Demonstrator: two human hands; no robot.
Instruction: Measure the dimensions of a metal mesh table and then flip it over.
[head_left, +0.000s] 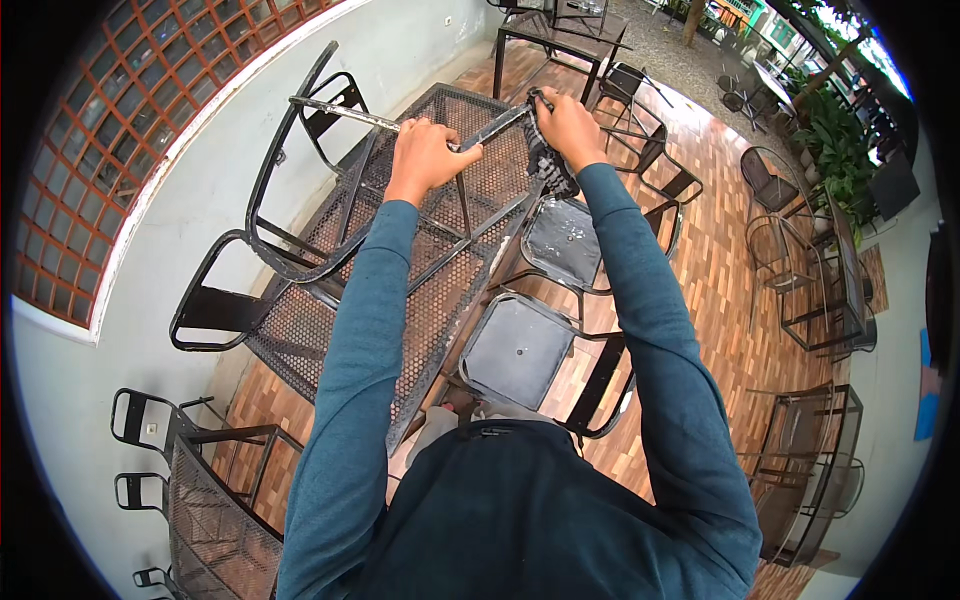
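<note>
A dark metal chair frame (341, 112) with worn, chipped paint lies tipped over on a perforated metal table (431, 360). My left hand (426, 159) grips its tubing near a corner, fingers wrapped over the bar. Toward the far end of a straight leg (495, 129), my right hand (568, 129) clasps a dark checked cloth (551, 165). The cloth is bunched around the leg's tip, and its loose part hangs below my fingers. My palms and the tubing under the cloth are hidden.
Two metal chairs, one with a scuffed seat (562, 236) and a nearer one (517, 349), stand along the table's right side. A chair back (225, 309) rises at the left by the wall (172, 202). Another mesh table (217, 517) is lower left; more furniture (814, 465) stands right.
</note>
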